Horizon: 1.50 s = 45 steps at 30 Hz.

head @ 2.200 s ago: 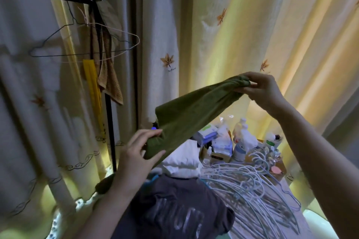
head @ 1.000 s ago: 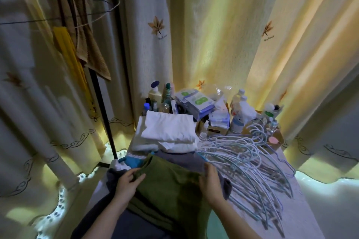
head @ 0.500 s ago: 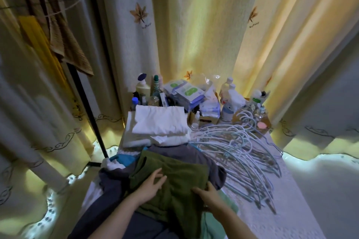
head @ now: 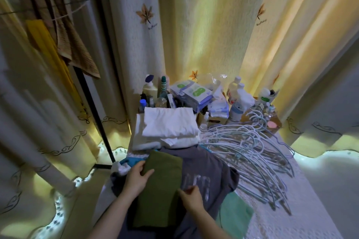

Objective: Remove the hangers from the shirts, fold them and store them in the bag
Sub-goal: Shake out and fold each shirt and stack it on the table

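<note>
One wide-angle camera on the person's head looks forward and steeply down along the bench (head: pixel 303 223) from close above its near edge, so the forearms (head: pixel 108 217) enter from the bottom of the frame. The hangers (head: pixel 252 161) lie toward its right edge; the bench's far edge meets curtains (head: pixel 204 25) that fill the upper half.

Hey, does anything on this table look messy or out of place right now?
The white curved hangers lie in a loose heap on the right. The dark grey printed shirt lies unfolded under the folded olive-green shirt.
</note>
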Tool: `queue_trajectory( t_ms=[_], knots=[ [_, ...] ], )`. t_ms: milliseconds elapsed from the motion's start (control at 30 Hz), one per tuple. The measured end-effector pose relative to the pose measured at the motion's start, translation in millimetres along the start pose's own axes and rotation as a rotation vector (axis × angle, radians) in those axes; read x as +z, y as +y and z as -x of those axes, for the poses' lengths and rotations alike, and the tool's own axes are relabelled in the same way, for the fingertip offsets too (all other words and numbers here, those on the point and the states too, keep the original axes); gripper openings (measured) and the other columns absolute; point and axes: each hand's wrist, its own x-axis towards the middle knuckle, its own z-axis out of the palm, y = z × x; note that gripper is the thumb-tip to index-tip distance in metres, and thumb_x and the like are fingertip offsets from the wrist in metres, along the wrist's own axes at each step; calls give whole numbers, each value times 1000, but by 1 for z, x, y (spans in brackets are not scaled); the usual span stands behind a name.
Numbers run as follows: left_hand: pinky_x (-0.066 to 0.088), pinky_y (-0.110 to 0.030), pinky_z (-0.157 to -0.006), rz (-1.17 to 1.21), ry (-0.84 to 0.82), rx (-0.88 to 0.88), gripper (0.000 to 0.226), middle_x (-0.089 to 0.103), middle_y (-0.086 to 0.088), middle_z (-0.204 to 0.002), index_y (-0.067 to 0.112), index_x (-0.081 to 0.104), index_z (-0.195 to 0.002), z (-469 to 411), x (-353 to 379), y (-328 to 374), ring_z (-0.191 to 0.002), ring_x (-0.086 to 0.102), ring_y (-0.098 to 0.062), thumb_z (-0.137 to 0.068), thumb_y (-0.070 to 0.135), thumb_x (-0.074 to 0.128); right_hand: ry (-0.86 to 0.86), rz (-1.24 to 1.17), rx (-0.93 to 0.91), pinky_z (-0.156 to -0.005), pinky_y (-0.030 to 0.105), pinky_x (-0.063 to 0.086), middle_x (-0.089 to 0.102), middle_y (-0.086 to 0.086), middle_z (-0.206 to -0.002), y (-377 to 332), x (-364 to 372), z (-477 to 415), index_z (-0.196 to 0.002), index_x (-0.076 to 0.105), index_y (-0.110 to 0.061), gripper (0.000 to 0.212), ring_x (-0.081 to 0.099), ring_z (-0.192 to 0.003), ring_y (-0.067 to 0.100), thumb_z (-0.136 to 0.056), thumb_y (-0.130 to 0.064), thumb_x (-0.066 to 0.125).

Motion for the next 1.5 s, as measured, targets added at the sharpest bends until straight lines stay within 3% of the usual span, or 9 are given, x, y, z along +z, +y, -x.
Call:
queue_trajectory(
  t_ms=[200, 367, 467, 567, 633, 700, 1033, 1167, 1500],
  knots=[
    [42, -40, -100, -167, 13, 54, 48, 58, -18, -125, 3, 53, -125, -11, 1, -4, -118, 53, -32, -82, 14, 72, -270, -143, 88, -87, 27, 52, 62, 17, -117, 19, 22, 2, -114, 51, 2, 46, 61, -102, 24, -78, -12, 76],
    [24, -46, -115, -483, -179, 249, 132, -3, 6, -154, 34, -3, -150, -16, -16, 19, -143, 9, -22, -55, 36, 89, -485, -193, -121, -77, 19, 53, 65, 3, -106, -10, -11, 11, -111, 58, -17, 37, 63, -91, 10, -82, 5, 61],
    [17, -37, -115, -478, -365, 442, 146, -18, 23, -153, 47, -15, -144, -10, -11, 40, -141, -6, -5, -40, 59, 87, -621, 58, -357, -80, 22, 45, 58, -1, -98, -25, -69, 18, -93, 55, -23, 25, 56, -90, 10, -77, -5, 63],
    [27, -27, -113, -348, -651, 340, 122, 23, 21, -152, 43, 21, -144, 5, 18, 52, -140, 19, -1, -42, 61, 87, -662, 287, -407, -72, 20, 40, 48, -2, -91, -24, -134, 19, -86, 45, -20, 25, 48, -83, 9, -74, -7, 63],
    [42, -20, -96, -326, -830, 337, 65, 60, 17, -114, 33, 56, -111, 20, 54, 55, -112, 53, -1, -56, 48, 87, -675, 388, -372, -71, 20, 42, 51, -4, -93, -15, -174, 16, -90, 46, -22, 28, 49, -83, 9, -78, -4, 63],
    [44, -24, -79, -256, -934, 307, 32, 58, 12, -81, 26, 56, -86, 41, 96, 61, -81, 54, -3, -69, 34, 83, -646, 437, -302, -75, 23, 46, 55, 0, -99, -1, -215, 12, -96, 50, -22, 27, 52, -88, 12, -81, -4, 63],
    [45, -19, -74, -29, -840, 161, 36, 53, -9, -114, 10, 46, -118, 110, 259, 100, -79, 52, -12, -87, 4, 64, 34, 588, -18, -88, 26, 47, 63, 4, -107, 95, -367, -24, -103, 60, -22, 31, 58, -96, 17, -78, -33, 76],
    [47, -12, -71, 35, -860, 14, 48, 49, -8, -120, 1, 40, -132, 120, 266, 90, -85, 56, -11, -87, -9, 57, 50, 680, 123, -102, 30, 40, 54, 7, -130, 123, -365, -33, -128, 50, -16, 48, 52, -118, 21, -84, -27, 68],
    [42, -9, -74, -165, -491, 134, 20, 62, -8, -102, 10, 58, -104, 71, 139, 52, -81, 56, -11, -91, -4, 52, 124, 631, -254, -82, 23, 45, 65, 5, -116, 47, -282, -63, -114, 64, -12, 24, 60, -103, 19, -91, -12, 57]
  ],
)
